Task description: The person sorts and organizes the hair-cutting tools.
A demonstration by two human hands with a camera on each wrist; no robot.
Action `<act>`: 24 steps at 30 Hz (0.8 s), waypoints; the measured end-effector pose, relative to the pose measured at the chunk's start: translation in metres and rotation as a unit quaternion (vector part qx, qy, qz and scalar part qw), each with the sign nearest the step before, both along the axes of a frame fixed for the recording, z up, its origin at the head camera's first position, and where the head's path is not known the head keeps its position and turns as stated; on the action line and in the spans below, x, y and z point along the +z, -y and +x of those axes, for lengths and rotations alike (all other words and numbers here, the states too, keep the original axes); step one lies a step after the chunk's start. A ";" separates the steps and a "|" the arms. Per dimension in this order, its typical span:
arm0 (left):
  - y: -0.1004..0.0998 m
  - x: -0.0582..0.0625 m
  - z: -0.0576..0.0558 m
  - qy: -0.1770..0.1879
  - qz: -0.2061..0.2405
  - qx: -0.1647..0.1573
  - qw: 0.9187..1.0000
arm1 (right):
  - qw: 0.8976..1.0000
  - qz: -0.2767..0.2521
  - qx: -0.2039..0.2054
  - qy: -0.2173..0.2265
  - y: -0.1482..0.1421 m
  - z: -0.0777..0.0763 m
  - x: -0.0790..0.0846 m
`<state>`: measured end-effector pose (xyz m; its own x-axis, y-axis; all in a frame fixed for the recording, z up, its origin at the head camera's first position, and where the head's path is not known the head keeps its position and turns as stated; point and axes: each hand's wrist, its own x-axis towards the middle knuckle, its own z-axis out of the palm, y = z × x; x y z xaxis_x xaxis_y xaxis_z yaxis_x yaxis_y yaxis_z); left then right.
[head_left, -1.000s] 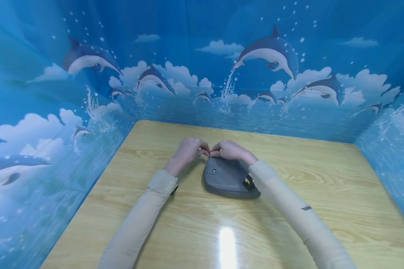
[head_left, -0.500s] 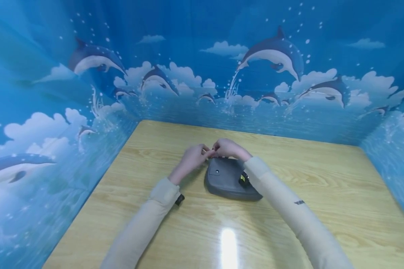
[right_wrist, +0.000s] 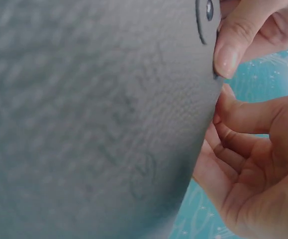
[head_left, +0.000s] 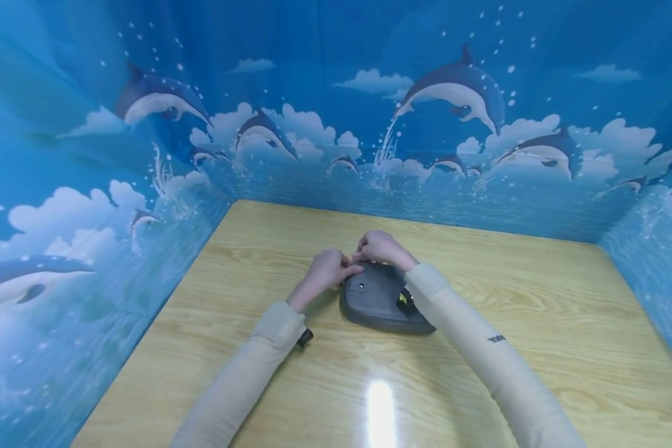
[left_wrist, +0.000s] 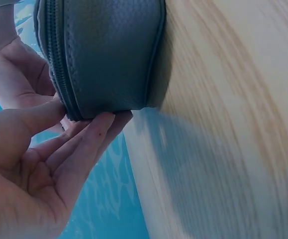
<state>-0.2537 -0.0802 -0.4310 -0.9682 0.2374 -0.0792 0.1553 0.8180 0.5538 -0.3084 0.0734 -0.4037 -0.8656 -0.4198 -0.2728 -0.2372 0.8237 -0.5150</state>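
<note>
A grey leather-look pouch [head_left: 375, 302] lies on the table, its far edge towards the back wall. A round metal snap [head_left: 361, 285] sits near its left corner. In the left wrist view a zipper [left_wrist: 58, 55] runs along one edge of the pouch. My left hand [head_left: 327, 269] grips the far left corner, thumb on the zipper edge and fingers against the pouch's end. Just beside it, my right hand [head_left: 382, 247] pinches at the zipper along the far edge; the bit between its fingertips is hidden. In the right wrist view both hands meet at the pouch's edge.
The wood-grain table [head_left: 515, 298] spreads around the pouch on all sides. Curtains with a dolphin print [head_left: 336, 112] rise at the back, left and right. A small black device [head_left: 406, 300] shows at the right wrist, another [head_left: 305, 338] by the left.
My left hand has moved slightly right and nearer, its thumb now over the pouch's corner. The right hand stays at the far edge. The pouch has hardly moved.
</note>
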 end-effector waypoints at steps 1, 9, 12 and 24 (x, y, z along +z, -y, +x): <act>-0.001 0.000 0.000 0.001 -0.002 0.003 1.000 | 1.000 0.001 -0.003 0.004 0.000 0.000 0.000; -0.005 0.001 0.001 0.013 -0.012 0.026 1.000 | 0.999 0.008 -0.034 0.041 -0.008 -0.004 -0.001; -0.006 0.001 0.001 0.013 -0.013 0.029 0.999 | 0.998 0.015 -0.032 0.053 -0.011 -0.004 0.001; -0.005 0.002 0.002 0.033 -0.002 0.036 0.999 | 0.995 0.047 -0.033 0.081 -0.021 0.001 0.009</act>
<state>-0.2521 -0.0756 -0.4289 -0.9753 0.1670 -0.1444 0.0592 0.8281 0.5575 -0.3074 0.0948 -0.3947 -0.8314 -0.3303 -0.4469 -0.1015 0.8809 -0.4624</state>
